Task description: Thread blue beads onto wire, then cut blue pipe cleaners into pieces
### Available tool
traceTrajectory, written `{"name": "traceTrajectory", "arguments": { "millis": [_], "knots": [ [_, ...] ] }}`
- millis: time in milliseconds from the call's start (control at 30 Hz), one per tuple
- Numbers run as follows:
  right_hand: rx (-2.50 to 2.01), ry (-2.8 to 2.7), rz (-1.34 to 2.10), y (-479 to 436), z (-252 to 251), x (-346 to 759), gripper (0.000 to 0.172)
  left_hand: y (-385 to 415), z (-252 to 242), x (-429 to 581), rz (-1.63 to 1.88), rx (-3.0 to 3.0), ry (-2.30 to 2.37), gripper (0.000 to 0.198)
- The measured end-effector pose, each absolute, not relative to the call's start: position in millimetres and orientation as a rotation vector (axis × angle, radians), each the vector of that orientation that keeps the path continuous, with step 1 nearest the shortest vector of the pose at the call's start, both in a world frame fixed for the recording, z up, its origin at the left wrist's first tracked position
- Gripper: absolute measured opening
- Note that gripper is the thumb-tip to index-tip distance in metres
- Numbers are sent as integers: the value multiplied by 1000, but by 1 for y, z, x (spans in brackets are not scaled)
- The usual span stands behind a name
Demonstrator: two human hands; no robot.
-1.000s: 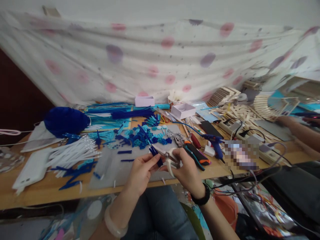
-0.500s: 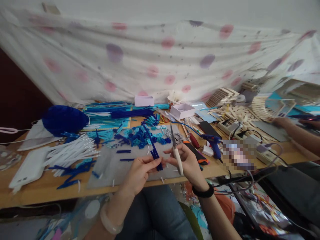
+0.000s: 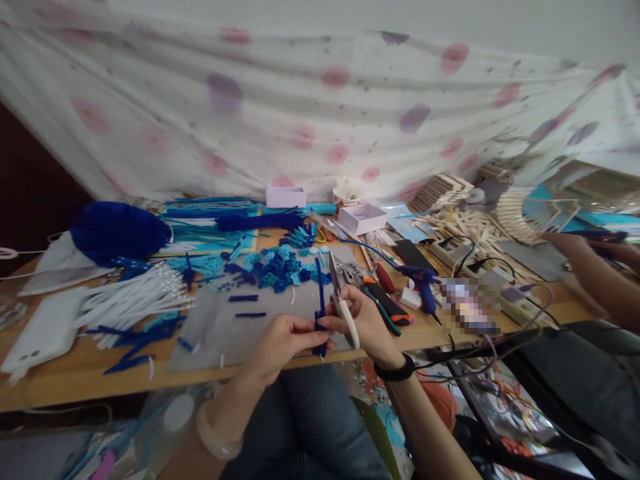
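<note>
Dark blue pipe cleaners point(image 3: 321, 287) stand bunched between the fingertips of my left hand point(image 3: 285, 343), one long piece rising above the shorter ones. My right hand point(image 3: 363, 323) has scissors point(image 3: 347, 313) with pale handles hooked in it, blades pointing up and away. Its thumb and fingertips also touch the pipe cleaners, meeting the left fingertips. Under both hands lies a grey translucent mat point(image 3: 215, 340) with two short dark blue pieces point(image 3: 243, 298) on it. Beyond them is a heap of blue and turquoise curled pieces point(image 3: 280, 267).
On the left are a white phone point(image 3: 47, 330), white stems point(image 3: 120, 300) and a blue fuzzy bundle point(image 3: 120, 233). Rightward lie pliers point(image 3: 383, 307), a blue glue gun point(image 3: 423, 283), a power strip point(image 3: 525, 310) and wooden sticks point(image 3: 465, 230). Another person's hand point(image 3: 565, 247) works at far right.
The bunch has turned more upright, its long piece shifting right. My right hand has come in to the left, and its fingers now touch the pipe cleaners. The view has shifted slightly.
</note>
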State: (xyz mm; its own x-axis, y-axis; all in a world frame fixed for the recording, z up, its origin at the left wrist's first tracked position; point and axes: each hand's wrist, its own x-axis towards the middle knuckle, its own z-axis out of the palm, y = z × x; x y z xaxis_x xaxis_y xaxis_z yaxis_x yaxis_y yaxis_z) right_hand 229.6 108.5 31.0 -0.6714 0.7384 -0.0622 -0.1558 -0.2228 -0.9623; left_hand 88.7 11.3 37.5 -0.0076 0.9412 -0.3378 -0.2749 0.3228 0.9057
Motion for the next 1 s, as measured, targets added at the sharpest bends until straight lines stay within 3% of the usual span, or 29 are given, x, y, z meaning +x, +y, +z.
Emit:
{"name": "traceTrajectory", "arguments": {
  "millis": [467,733,1000],
  "knots": [
    [-795,-1529,1766,102,25,229,52,17,30,83,1003,764,1176,29],
    [-807,-1537,1721,102,21,230,51,22,31,84,1003,720,1165,24],
    [-837,-1835,1250,95,12,242,39,26,38,83,1331,435,1054,34]
  ]
}}
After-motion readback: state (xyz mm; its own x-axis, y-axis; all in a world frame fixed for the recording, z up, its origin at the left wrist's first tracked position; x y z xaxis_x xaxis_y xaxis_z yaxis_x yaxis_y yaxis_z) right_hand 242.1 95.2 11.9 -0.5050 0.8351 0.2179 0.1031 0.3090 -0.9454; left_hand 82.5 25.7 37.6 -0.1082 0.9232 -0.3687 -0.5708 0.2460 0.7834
